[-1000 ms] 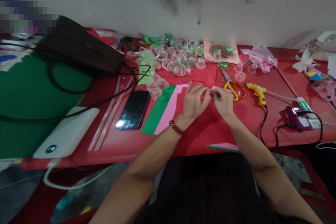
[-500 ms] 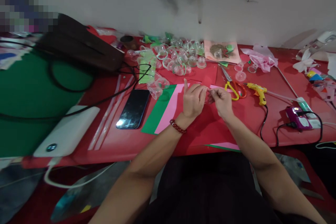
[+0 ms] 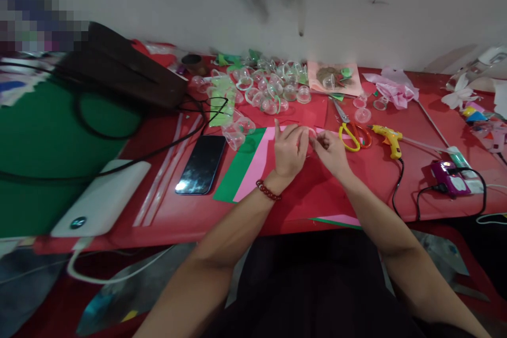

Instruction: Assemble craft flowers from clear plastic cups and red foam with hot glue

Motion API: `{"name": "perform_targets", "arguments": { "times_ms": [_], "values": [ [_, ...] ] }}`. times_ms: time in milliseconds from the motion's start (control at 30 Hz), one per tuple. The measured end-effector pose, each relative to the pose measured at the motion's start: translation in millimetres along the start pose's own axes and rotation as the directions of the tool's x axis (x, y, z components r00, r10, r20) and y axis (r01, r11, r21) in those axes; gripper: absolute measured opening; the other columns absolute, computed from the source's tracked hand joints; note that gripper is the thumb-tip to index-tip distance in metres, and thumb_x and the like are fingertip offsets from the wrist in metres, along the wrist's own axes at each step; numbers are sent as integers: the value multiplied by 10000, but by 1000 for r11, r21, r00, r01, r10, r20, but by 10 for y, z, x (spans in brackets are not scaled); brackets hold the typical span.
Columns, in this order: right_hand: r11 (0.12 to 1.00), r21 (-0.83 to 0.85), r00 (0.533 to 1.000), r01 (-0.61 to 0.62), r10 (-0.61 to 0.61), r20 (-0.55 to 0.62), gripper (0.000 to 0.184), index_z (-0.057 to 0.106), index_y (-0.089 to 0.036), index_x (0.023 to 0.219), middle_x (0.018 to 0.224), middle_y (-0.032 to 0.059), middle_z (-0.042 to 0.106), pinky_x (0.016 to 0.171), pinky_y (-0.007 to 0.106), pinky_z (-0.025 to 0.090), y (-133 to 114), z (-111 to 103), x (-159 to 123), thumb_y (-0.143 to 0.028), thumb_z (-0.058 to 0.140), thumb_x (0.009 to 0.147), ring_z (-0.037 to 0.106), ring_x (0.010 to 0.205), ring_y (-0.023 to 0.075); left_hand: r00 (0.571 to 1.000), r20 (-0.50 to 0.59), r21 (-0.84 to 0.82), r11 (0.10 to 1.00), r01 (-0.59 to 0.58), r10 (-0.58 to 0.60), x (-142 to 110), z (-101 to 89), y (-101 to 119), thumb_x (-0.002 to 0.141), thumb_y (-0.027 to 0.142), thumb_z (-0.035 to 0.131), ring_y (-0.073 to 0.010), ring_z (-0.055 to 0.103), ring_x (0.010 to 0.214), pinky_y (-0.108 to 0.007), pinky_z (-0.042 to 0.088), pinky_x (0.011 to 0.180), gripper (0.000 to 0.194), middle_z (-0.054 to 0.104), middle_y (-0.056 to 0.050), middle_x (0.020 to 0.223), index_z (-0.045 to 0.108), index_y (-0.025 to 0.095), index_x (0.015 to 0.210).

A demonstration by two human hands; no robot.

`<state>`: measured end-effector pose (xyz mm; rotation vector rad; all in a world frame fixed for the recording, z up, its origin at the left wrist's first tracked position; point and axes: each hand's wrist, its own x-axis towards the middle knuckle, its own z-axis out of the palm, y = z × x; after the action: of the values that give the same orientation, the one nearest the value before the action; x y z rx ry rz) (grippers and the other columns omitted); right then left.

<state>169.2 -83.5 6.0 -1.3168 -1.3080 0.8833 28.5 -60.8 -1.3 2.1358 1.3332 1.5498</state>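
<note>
My left hand (image 3: 291,150), with a beaded bracelet (image 3: 269,190) at the wrist, is closed with its index finger raised. It holds a small clear plastic cup (image 3: 311,131), of which little more than a pale pink rim shows. From the other side my right hand (image 3: 331,154) pinches at that rim with thumb and fingertips. Both hands are above red paper (image 3: 301,190), which overlaps pink paper (image 3: 253,171) and green paper (image 3: 232,179). Scissors (image 3: 349,136) with yellow and red handles lie just beyond my right hand.
Several clear plastic cups (image 3: 273,90) are heaped at the back. To the right lie a yellow glue gun (image 3: 390,140) and a purple power socket (image 3: 449,177). On the left are a phone (image 3: 201,165), a white power bank (image 3: 101,198), black cables and a dark box (image 3: 127,68).
My right hand has shifted slightly left and its fingers have opened a little at the rim. My left hand has turned slightly, and the pink rim shows more.
</note>
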Motion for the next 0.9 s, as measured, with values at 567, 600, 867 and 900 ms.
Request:
{"name": "perform_targets", "arguments": {
  "times_ms": [567, 600, 867, 900],
  "values": [
    [997, -79, 999, 10, -13, -39, 310, 477, -255, 692, 633, -38, 487, 641, 290, 351, -24, -7, 10, -382, 631, 930, 425, 633, 147, 997, 34, -62, 995, 75, -73, 13, 12, -9, 1118, 389, 450, -217, 751, 1015, -510, 372, 1297, 398, 828, -55, 1029, 787, 240, 969],
    [997, -83, 998, 6, -11, -60, 307, 470, -252, 679, 631, -38, 482, 641, 288, 344, -37, -1, -1, -346, 643, 915, 417, 635, 145, 998, 27, -51, 997, 62, -61, 9, 16, -7, 1118, 393, 451, -220, 751, 1022, -522, 338, 1320, 395, 828, -55, 1034, 788, 241, 978],
    [755, 544, 928, -365, 340, 151, 297, 438, -253, 743, 631, -75, 462, 486, 220, 272, -103, 50, 3, -272, 689, 901, 278, 497, 85, 995, -84, -11, 999, 53, -54, 31, -12, -32, 1140, 465, 378, -211, 751, 1048, -459, 451, 1243, 484, 823, -74, 1066, 781, 223, 1024],
    [728, 570, 918, -381, 370, 141, 299, 443, -249, 739, 634, -73, 475, 478, 212, 274, -104, 30, 24, -252, 699, 892, 288, 494, 79, 992, -102, -9, 998, 69, -69, 40, -21, -46, 1140, 481, 376, -214, 750, 1056, -449, 475, 1215, 491, 821, -80, 1075, 779, 221, 1034]
  ]
}}
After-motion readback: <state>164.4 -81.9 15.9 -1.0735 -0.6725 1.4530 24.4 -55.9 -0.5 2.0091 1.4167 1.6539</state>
